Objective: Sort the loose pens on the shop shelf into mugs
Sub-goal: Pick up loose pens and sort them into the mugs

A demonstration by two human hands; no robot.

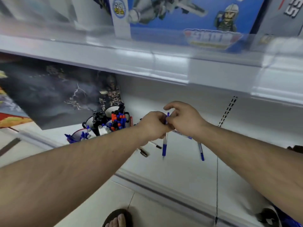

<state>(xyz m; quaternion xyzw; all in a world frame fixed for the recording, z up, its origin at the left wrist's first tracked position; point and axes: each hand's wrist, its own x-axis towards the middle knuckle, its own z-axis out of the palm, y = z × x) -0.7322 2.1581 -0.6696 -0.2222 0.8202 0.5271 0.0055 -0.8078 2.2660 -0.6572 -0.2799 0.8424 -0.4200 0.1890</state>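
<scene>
White shop shelf [180, 163] across the whole view, upper shelf [147, 63] close overhead, boxed toy sets [188, 18] on top, dark poster-like box [49, 92] leaning at the back left. Tiled floor below, a sandalled foot [118, 218] at the bottom edge.

Cluster of mugs [106, 122] at the back left of the shelf, already stuffed with black, red and blue pens.

Both hands meeting above the shelf middle: left hand [152, 125] curled round a blue pen [165, 145], pen hanging tip-down; right hand [183, 118] pinching at the same pen's top end, fingers bent. Whether more pens sit in the left fist: cannot tell.

Loose pens left on the shelf: another blue one [201, 152] just right of the held pen, a black one [155, 145] and a short dark one [144, 152] under the left wrist.

Likely light, stiff, smooth plastic, prone to rolling and slipping; best taken mid-barrel, several bundled at once.
</scene>
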